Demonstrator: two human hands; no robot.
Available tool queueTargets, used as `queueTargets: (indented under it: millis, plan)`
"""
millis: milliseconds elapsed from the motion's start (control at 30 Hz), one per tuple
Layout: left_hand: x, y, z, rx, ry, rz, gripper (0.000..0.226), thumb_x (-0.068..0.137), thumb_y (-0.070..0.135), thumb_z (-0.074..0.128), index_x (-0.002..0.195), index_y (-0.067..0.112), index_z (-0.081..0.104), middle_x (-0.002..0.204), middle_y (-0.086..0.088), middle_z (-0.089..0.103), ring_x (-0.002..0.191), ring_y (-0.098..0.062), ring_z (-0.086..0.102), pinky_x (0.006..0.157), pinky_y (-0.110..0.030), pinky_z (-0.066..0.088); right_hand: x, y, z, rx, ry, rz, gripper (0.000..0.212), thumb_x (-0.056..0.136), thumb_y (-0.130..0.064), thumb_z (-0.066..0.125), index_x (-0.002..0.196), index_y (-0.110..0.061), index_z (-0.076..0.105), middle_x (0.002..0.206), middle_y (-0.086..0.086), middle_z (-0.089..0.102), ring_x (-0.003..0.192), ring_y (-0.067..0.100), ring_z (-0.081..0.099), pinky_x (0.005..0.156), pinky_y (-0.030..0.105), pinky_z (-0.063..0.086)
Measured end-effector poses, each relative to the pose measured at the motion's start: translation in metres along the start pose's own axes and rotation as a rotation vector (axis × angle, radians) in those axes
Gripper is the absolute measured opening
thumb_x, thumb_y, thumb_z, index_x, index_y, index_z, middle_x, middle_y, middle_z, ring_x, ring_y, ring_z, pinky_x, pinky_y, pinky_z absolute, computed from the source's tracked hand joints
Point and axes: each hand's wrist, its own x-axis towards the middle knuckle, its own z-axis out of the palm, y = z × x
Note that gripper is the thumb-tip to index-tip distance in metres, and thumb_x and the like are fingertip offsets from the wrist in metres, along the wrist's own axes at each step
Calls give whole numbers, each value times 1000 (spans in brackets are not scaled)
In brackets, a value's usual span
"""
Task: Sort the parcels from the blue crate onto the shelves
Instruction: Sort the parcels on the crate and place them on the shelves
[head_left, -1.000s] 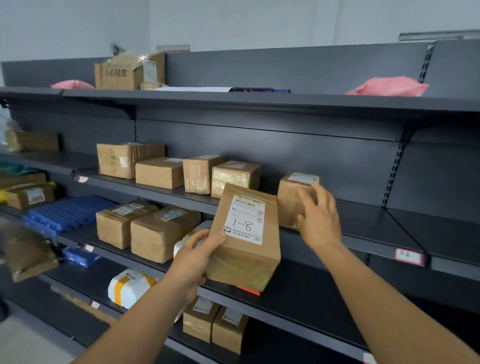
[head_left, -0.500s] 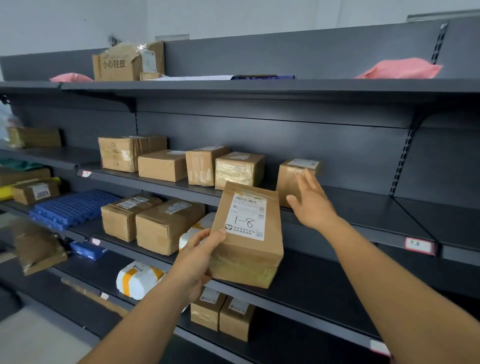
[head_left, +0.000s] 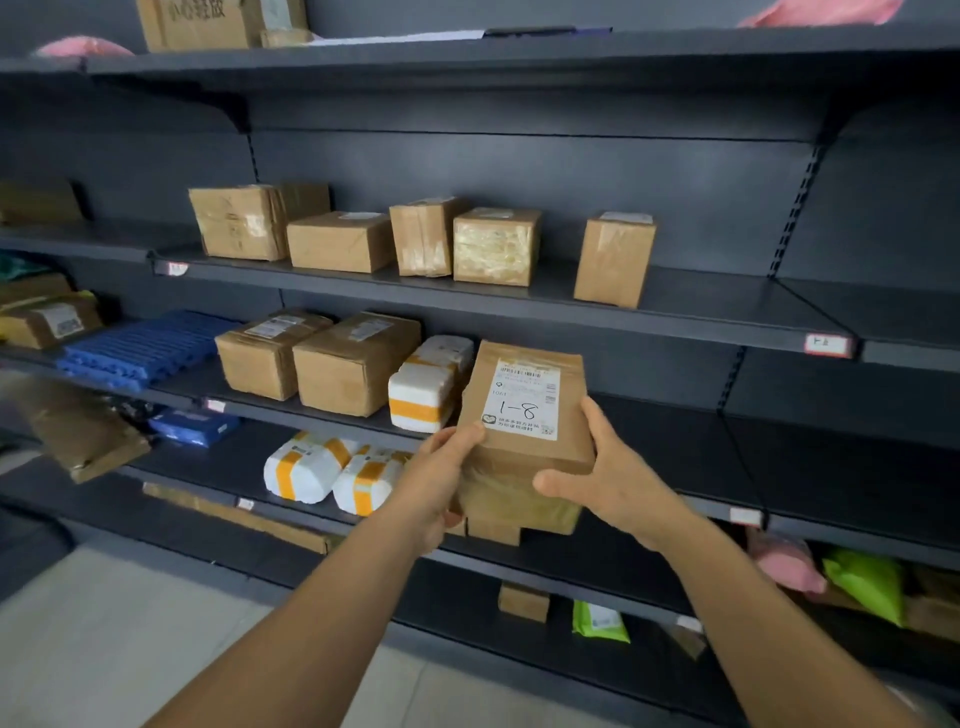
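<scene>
— Parcel (head_left: 524, 415)?
— Brown cardboard, white label hand-marked "1-8", glossy tape around its lower part. It sits at centre frame, before the dark shelves (head_left: 701, 317).
— Grip?
— Left hand (head_left: 436, 483) and right hand (head_left: 608, 478) clamp its sides.

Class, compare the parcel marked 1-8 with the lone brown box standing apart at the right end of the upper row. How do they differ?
The parcel marked 1-8 is gripped by the left hand and right hand; the lone box stands on the shelf. The parcel's label faces the camera; the box's lies on top. Both are brown.
</scene>
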Motion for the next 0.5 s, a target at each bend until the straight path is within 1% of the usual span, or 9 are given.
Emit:
queueTargets:
  millis: [67,100,133,200,233,300,400,433,500]
  plan:
    - [-5,-18,-12,39,-8,-39,34,86,47,63,116,31,56,112,-1,65,103,-24,62,90,-45,52,-13,14,16,37,-16,37,113,72,-23,83,152,-35,4,125,-22,48,116,5,51,96,26,45]
    - [-8,-28,-17,62,-9,-62,34,86,48,63,115,31,56,113,-1,65,102,-24,62,90,-45,51,-18,21,23,47,-5,60,108,74,-19,82,151,-35,8,117,-26,49,109,2,53,90,22,46]
    - [-10,-37,-22,80,-12,-92,35,85,49,63,115,32,56,114,-1,64,102,-24,62,92,-46,50,-23,29,30,53,10,81,100,75,-17,80,148,-36,14,115,-28,49,106,1,54,88,21,46]
    - [-12,-57,-28,111,-27,-155,39,83,51,64,116,32,58,115,-2,66,102,-25,63,93,-48,49,-29,49,43,63,26,128,92,74,-17,81,146,-30,26,120,-23,55,109,4,56,93,29,50]
    - [-12,-66,-30,123,-34,-184,39,84,50,64,117,30,59,113,-3,67,100,-26,65,91,-46,51,-31,60,50,60,32,155,87,72,-18,81,143,-29,32,119,-19,59,108,6,58,93,34,52]
    - [-10,-83,-32,139,-37,-235,37,88,46,62,117,24,60,107,-5,70,93,-25,69,79,-39,56,-35,81,62,55,57,206,74,71,-19,80,134,-30,43,112,-14,65,102,7,63,88,36,55]
    - [-3,-107,-29,177,-30,-300,36,90,44,61,115,17,60,98,-6,71,85,-22,69,63,-32,56,-38,113,76,83,78,269,53,76,-14,76,121,-28,53,108,-11,68,94,4,64,76,23,54]
    - [1,-115,-26,194,-26,-319,36,91,44,61,114,17,60,96,-5,70,83,-21,68,61,-30,54,-38,124,79,107,73,293,50,77,-13,75,120,-27,54,107,-11,68,93,4,64,73,20,53]
    - [14,-133,-20,221,-11,-357,36,90,47,60,113,19,61,97,-5,69,86,-21,67,62,-31,53,-33,147,81,116,79,339,50,78,-12,74,121,-28,56,106,-13,68,94,5,64,74,20,52]
